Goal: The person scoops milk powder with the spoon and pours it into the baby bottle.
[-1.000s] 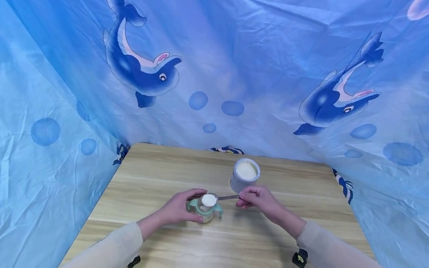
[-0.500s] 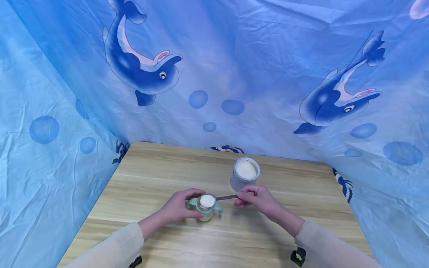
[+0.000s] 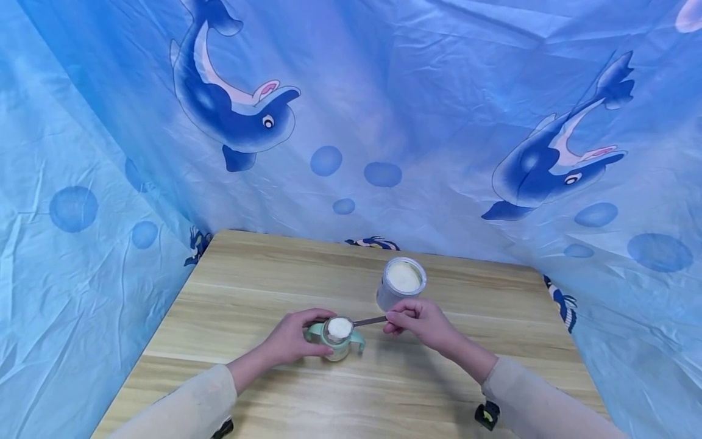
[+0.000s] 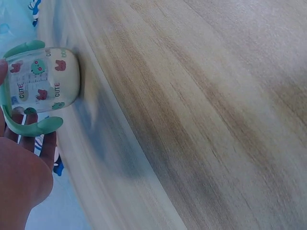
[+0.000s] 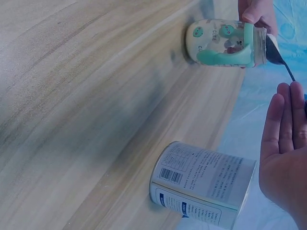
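Note:
A clear baby bottle (image 4: 43,79) with green handles and printed cartoon pictures stands uncapped on the table, pale powder at its bottom. My left hand (image 3: 296,336) grips it from the left side, thumb in front and fingers behind. With thumb and fingertips my right hand (image 3: 419,323) pinches the handle of a metal spoon (image 3: 370,321). The spoon's bowl, heaped with white powder (image 3: 340,328), sits at the bottle's mouth. Behind the right hand stands an open tin (image 5: 204,184) of pale powder, printed with text and a barcode.
The wooden table (image 3: 263,274) carries the bottle and the tin. A blue curtain (image 3: 351,122) with dolphin prints hangs behind the table and along its sides.
The spoon's bowl has shifted slightly left over the bottle's mouth, and the right hand with it. The left hand keeps its grip on the bottle. The tin stays put.

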### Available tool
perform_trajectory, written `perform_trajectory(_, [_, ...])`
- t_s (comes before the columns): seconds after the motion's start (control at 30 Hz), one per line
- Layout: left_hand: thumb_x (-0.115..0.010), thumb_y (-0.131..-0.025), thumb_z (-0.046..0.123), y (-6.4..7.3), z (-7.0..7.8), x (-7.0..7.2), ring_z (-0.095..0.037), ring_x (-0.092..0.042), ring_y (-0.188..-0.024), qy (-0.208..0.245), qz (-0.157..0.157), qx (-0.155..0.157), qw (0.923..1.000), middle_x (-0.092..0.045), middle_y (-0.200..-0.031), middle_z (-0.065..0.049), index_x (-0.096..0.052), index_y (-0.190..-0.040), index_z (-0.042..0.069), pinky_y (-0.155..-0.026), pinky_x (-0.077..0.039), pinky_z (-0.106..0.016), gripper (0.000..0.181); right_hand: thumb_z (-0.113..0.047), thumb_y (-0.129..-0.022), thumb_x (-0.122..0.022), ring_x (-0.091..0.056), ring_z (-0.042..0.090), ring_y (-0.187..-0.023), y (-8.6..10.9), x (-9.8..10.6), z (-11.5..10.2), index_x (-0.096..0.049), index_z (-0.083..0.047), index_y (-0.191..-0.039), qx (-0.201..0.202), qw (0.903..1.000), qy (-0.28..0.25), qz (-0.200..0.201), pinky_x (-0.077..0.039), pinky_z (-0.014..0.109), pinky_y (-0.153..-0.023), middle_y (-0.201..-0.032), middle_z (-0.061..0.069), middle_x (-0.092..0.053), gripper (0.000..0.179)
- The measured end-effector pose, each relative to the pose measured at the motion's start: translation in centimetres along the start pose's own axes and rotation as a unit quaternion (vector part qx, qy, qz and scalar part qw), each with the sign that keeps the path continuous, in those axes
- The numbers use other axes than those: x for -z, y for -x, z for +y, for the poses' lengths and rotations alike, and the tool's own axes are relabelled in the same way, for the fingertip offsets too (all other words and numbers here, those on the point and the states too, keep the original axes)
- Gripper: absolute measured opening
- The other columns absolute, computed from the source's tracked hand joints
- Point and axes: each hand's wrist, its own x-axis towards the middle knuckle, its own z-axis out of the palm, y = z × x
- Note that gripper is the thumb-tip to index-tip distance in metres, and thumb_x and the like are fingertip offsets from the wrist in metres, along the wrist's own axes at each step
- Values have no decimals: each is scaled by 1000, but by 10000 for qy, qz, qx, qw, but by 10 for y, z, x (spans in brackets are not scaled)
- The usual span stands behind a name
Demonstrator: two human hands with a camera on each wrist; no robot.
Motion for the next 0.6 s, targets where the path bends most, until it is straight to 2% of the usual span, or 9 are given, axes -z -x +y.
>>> perform_trajectory(0.4, [-95, -79, 42, 1, 0, 0, -24, -67, -126, 7, 5, 17, 10000, -73, -133, 9, -69, -139, 26, -110, -52, -56, 67, -15, -106, -70, -79, 36, -96, -3, -1, -6, -74, 7, -109, 285, 9992, 296, -7, -66, 32, -85, -96, 17, -81, 23])
perform_trajectory(0.6, [-95, -79, 42, 0, 1, 0, -24, -67, -125, -28, 2, 31, 10000, -73, -133, 9, -69, -139, 25, -110, -53, -55, 67, -13, -105, -71, -80, 23, -93, -4, -2, -12, -75, 5, -110, 394, 9985, 383, -23, -65, 31, -84, -95, 15, -81, 20])
